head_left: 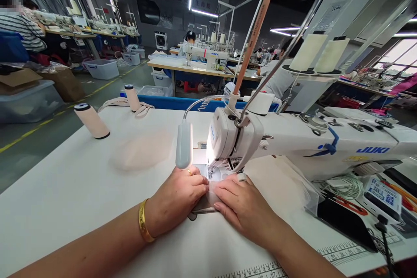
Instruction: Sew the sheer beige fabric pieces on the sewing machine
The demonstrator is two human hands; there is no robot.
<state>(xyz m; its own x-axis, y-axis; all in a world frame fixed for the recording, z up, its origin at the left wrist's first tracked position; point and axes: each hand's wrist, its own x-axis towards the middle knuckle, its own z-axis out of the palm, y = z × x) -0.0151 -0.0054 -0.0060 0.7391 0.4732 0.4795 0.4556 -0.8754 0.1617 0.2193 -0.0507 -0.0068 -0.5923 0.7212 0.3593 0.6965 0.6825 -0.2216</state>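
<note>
In the head view a white sewing machine (pixel 228 134) stands over the table, its needle area lit. My left hand (pixel 177 193), with a gold bracelet at the wrist, is left of the presser foot (pixel 211 171). Its fingers are bent and pressed together at the edge of a small piece of sheer pale fabric (pixel 211 191). From the other side, my right hand (pixel 243 202) lies with fingers stretched over the fabric's right part, near the needle plate. The hands hide much of this piece. More sheer pale fabric (pixel 276 182) lies under the machine arm.
A lamp (pixel 184 145) on a bent neck hangs above my left hand. Thread cones (pixel 93 121) and sheer fabric (pixel 143 150) lie to the left. At right are a black phone-like slab (pixel 347 223), orange-handled scissors (pixel 352 205) and a cable (pixel 345 186). Other people work at machines beyond.
</note>
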